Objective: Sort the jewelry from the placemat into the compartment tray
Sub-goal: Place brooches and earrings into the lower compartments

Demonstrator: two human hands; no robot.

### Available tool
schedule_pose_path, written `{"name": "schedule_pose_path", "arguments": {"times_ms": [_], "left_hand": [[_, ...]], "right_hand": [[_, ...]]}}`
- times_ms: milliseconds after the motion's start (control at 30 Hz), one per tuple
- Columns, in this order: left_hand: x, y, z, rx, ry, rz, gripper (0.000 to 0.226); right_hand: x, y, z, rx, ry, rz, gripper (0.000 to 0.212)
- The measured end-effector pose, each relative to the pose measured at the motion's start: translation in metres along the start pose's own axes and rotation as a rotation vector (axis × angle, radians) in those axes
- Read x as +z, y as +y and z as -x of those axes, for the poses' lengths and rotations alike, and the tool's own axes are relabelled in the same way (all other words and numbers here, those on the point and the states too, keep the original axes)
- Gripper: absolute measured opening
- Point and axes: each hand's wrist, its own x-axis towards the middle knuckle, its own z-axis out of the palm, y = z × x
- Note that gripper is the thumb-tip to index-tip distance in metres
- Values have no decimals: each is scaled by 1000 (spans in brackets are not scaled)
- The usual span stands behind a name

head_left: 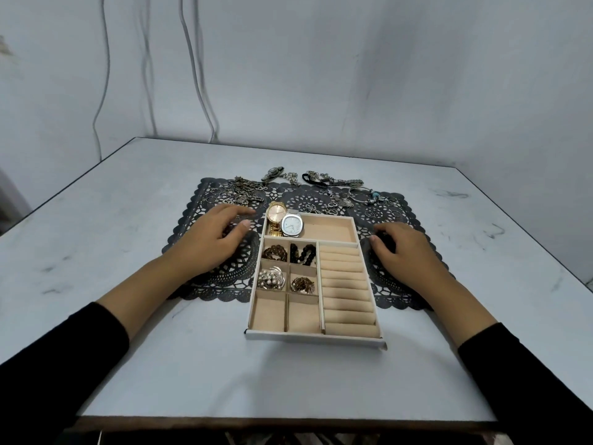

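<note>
Wide pale counter (288, 380), and across its far half lies the dark lace placemat (401, 284). The beige compartment tray (314, 337) sits over the mat's middle, handy to both arms. The left hand (211, 239) rests palm-down on the mat just left of the tray, its grip loose and apart, with nothing visible in it. The right hand (404, 248) is curled on the mat just right of the tray. Something dark sits under those fingers, bead or lace, and I cannot tell whether that grip has closed on it.

In the tray, the ring rolls (346, 284) on the right hold nothing. In the far long compartment a gold watch (276, 213) and a silver watch (292, 227) lean together at the left end. The small left cells hold brown beads (274, 253), black beads (303, 253), a pearl brooch (271, 277) and a gold tangle (302, 284). The two nearest cells are bare.

Plenty is left to sort: chains (244, 191) far left, a bangle (361, 194) far right, and small rings (372, 214) beside it. My read is that those rolls are being kept for the rings.
</note>
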Motion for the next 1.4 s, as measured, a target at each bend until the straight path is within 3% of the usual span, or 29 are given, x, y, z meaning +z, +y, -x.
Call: {"name": "schedule_pose_path", "arguments": {"times_ms": [167,433,767,1400], "left_hand": [[1,-18,-27,-71,-119,-204,50],[9,-27,-67,67,-221,-296,51],[14,-34,-96,175,-292,-287,50],[46,-11,-152,362,-428,-18,38]], "right_hand": [[6,4,-24,-44,32,-2,35],[21,0,-74,-117,49,-155,28],[38,6,-112,-203,-60,-222,21],[48,12,-121,-261,-64,-249,17]]}}
